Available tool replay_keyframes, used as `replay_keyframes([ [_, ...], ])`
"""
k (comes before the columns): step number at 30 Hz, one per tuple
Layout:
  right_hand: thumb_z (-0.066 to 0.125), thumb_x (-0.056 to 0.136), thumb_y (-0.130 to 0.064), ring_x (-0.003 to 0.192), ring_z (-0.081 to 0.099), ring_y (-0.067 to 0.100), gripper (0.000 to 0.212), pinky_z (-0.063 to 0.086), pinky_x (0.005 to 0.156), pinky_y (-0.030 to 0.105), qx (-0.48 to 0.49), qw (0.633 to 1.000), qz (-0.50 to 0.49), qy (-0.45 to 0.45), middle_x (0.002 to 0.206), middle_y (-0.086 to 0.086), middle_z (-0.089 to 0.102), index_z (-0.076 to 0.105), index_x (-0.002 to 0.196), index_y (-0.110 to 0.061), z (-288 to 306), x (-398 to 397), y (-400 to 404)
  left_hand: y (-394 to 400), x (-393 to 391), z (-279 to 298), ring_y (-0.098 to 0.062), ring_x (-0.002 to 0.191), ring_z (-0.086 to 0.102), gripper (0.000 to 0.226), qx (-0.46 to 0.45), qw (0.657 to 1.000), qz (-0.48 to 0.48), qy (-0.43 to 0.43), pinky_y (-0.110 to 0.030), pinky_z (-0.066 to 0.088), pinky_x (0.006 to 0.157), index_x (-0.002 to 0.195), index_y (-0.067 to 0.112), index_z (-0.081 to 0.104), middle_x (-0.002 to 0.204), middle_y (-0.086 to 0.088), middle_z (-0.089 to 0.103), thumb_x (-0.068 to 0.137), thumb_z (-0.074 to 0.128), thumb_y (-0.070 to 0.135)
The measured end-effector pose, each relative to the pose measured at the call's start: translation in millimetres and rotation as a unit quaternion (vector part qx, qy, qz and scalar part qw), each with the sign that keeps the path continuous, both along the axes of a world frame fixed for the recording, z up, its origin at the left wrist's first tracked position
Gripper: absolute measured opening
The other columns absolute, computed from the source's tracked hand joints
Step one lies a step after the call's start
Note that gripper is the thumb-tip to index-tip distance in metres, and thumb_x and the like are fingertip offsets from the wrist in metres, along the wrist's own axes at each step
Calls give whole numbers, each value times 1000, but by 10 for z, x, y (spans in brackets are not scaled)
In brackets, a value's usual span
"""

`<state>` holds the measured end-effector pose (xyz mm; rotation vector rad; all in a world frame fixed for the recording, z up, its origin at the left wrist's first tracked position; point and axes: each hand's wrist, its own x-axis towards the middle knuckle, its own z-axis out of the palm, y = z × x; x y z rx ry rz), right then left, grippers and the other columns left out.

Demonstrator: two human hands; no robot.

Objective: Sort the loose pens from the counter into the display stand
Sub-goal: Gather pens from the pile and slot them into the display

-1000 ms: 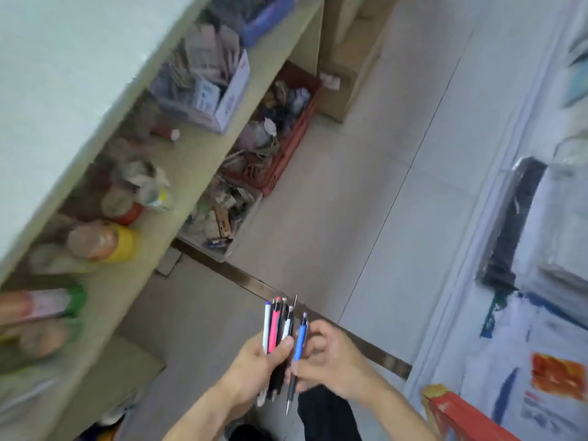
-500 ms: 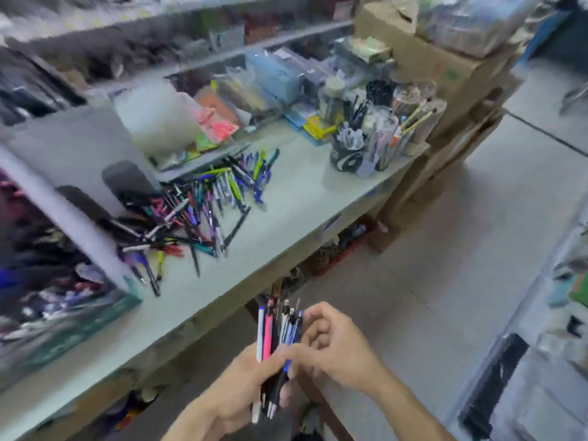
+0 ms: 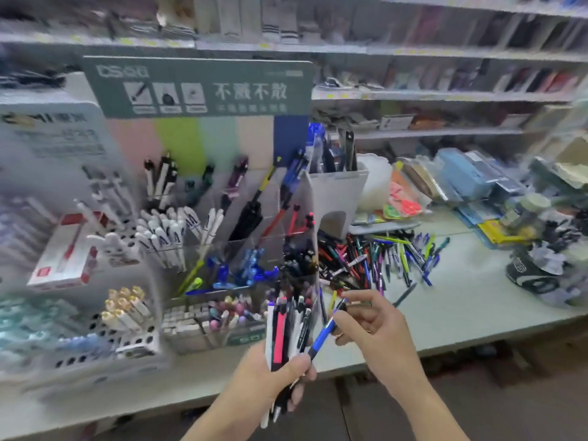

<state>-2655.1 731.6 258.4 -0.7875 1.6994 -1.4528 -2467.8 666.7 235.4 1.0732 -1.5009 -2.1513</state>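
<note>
Nearest, the left hand (image 3: 270, 377) grips a bundle of pens (image 3: 288, 332) upright, its thumb curled across their slim plastic barrels; white, pink and dark ones show, though blur keeps the count uncertain. Just beside it the right hand (image 3: 378, 332) pinches one blue pen (image 3: 327, 329) between thumb and fingertips, the pen slanted with its lower end against the bundle. Both hands hang in front of the near edge of the pale, smooth counter (image 3: 461, 313). Farther in, toward the counter's left end, stands the display stand (image 3: 241, 224), with clear compartments holding white, black, blue and red pens under a green header card. Right of the stand, mid-counter, a heap of loose pens (image 3: 375, 256) lies scattered, too many and too tangled to count. Behind the heap stands a grey plastic pen holder (image 3: 337, 192), and at the counter's right edge a dark round cup (image 3: 531, 275). Blurred shelves (image 3: 445, 52) run along the back.
</note>
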Motion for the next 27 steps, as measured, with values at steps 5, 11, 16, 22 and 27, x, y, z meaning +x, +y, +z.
replay_keyframes([
  [5, 76, 85, -2, 68, 74, 31, 17, 62, 61, 35, -64, 996, 54, 1, 78, 14, 75, 64, 97, -4, 284, 126, -701, -423, 171, 216, -24, 46, 48, 30, -14, 986, 163, 35, -29, 42, 46, 108, 5, 66, 77, -23, 72, 83, 79, 16],
  [11, 75, 79, -18, 74, 76, 29, 28, 60, 61, 28, -123, 989, 39, -68, 87, 18, 77, 64, 101, -5, 428, -122, -1513, -759, 150, 342, -27, 49, 47, 32, 8, 947, 317, 53, -32, 40, 49, 82, 3, 72, 63, -27, 59, 72, 75, 33],
  [16, 77, 83, -20, 70, 75, 18, 15, 62, 64, 27, -221, 969, -113, -20, 83, 5, 78, 66, 93, -19, 466, -462, -1900, -927, 47, 397, -26, 48, 46, 31, 72, 925, 368, 54, -31, 39, 51, 104, -2, 61, 60, -24, 54, 80, 68, 16],
  [22, 79, 88, -16, 75, 73, 8, 24, 61, 68, 28, -305, 915, -208, 164, 84, -17, 74, 63, 98, -32, 480, -841, -2145, -1104, -188, 413, -28, 52, 51, 20, 82, 942, 316, 75, -36, 48, 53, 93, -3, 56, 64, -26, 56, 91, 68, 12],
  [27, 79, 88, -27, 76, 70, 7, 18, 60, 76, 39, -168, 926, -91, 325, 88, -5, 73, 75, 104, -19, 360, -847, -2393, -1152, -262, 456, -30, 61, 55, 20, 111, 951, 257, 134, -38, 50, 59, 86, 6, 72, 75, -24, 59, 89, 63, 24],
])
